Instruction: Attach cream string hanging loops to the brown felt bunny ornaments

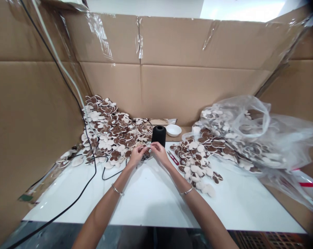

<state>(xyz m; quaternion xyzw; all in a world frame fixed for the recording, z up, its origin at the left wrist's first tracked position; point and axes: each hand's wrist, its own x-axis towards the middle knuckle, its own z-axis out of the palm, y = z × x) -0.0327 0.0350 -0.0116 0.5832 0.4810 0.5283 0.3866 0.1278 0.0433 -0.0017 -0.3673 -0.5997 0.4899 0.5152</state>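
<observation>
In front of the black thread cone [159, 135], both hands meet over a small brown felt flower patch [147, 150] with a white tag on it. My left hand [136, 155] pinches the patch from its left side. Closed fingertips of my right hand [159, 152] come to the patch's right edge; what lies between them is too small to make out. Red-handled thread snips [173, 158] lie just right of my right hand. Some dark thread bits [145, 157] show under the hands.
A large heap of brown and cream flower patches [112, 131] stands left. A smaller pile of patches [196, 162] lies right, beside a clear plastic bag [252, 128] of more. Behind the cone is a white bowl [173, 130]. A black cable [90, 169] crosses the white table [146, 197]; cardboard walls [184, 86] surround it.
</observation>
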